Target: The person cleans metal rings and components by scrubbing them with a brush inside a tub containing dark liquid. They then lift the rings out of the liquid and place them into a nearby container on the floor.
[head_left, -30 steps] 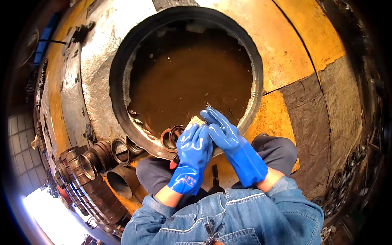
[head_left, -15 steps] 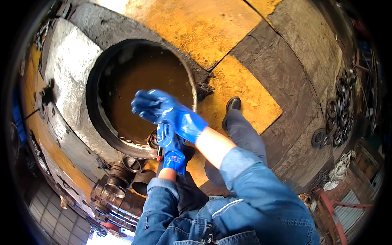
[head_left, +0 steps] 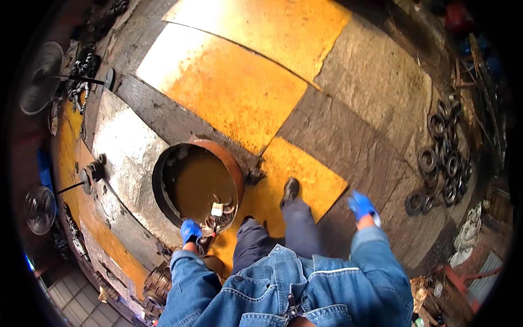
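Note:
My left hand point(head_left: 190, 231), in a blue rubber glove, hangs by the near left rim of a round metal tub point(head_left: 237, 171). How its fingers are bent does not show clearly. My right hand point(head_left: 362, 206), gloved the same way, is out to the right over the floor, slightly blurred, with its fingers stretched and nothing seen in them. Brownish liquid point(head_left: 199, 182) stands in the tub. At the tub's near edge, a paintbrush point(head_left: 217, 210) with pale bristles and a red-tipped handle lies by several metal rings point(head_left: 227, 209).
Yellow floor plates point(head_left: 234, 87) and grey metal sheets point(head_left: 122, 136) cover the floor. Dark metal rings point(head_left: 451, 163) are heaped at the right. Rusty cylindrical parts point(head_left: 155, 283) stand at the lower left. My shoe point(head_left: 291, 191) rests on a yellow plate to the tub's right.
My hands were together over the tub, the right above the left. They are now apart: right hand far to the right, left lower by the rim. The view has shifted, showing more floor.

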Motion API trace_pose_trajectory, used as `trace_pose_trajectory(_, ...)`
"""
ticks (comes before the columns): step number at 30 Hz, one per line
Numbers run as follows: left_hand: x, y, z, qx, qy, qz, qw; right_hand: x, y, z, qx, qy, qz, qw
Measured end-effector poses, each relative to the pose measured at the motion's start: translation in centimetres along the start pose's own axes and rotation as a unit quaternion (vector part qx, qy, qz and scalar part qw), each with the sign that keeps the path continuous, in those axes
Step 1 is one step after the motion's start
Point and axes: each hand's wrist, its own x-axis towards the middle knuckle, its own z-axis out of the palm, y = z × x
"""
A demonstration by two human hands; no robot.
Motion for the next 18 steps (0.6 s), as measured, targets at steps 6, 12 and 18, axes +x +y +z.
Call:
trace_pose_trajectory(6,-2.2,-13.4,-0.7,0.325,-0.1,0.169,0.925,0.3,4.2,-22.4,-0.693,0.08,0.023,0.716)
trace_pose_trajectory(12,-3.0,-5.6,-2.6,-0.081,-0.147,-0.126,0.978,3.4,1.8,-22.7,-0.866,-0.008,0.0,0.5)
trace_pose_trajectory(18,8.4,4.8,-13.2,-0.216,-0.12,-0.126,0.961,5.4,-9.4,-12.5,-0.808,0.027,0.028,0.588)
